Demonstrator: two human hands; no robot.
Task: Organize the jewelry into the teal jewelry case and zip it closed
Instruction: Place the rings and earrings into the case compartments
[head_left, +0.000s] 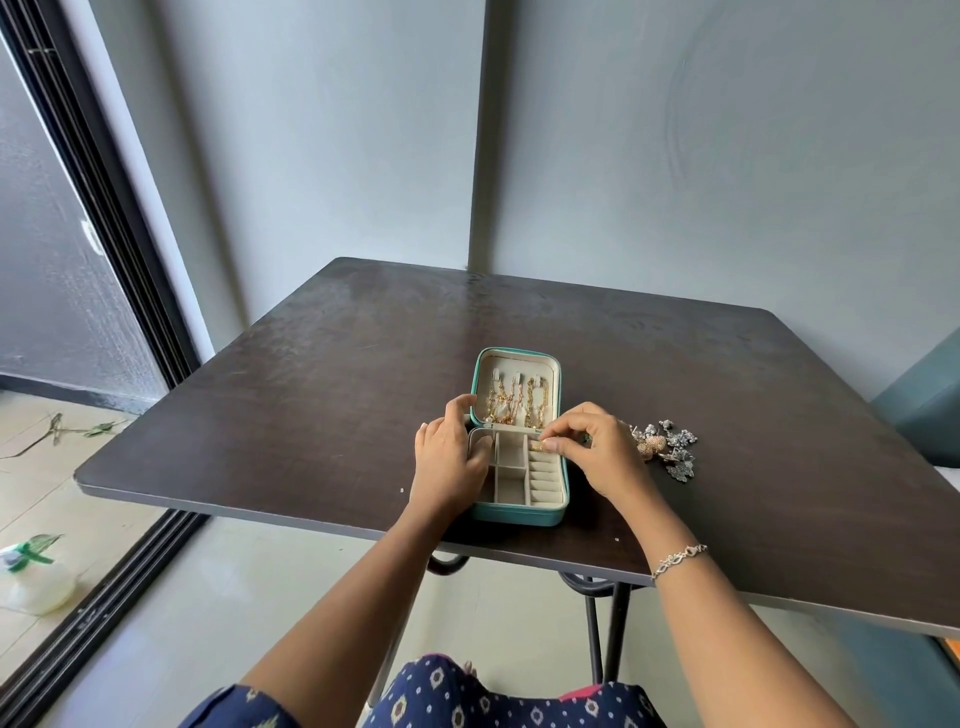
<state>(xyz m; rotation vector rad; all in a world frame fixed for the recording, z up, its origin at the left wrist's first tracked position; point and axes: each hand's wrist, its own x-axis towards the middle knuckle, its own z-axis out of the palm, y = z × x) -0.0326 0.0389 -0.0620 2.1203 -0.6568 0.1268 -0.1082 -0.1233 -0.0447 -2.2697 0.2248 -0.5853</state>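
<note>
Left hand (449, 460) gripping the case (519, 515), I fear the gold piece (536, 445) pinched in my right hand (597, 449) slips past its slot (546, 463)

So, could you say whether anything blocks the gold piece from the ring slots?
Nothing visible: the right hand pinches the gold piece over the ring slots; the left hand holds the case at its left.

We see a dark brown desk (322, 374) with a worn top. On it, near the front edge, lies the open teal jewelry case (519, 515), and near its right side a loose heap of silver and gold jewelry (670, 448)
</note>
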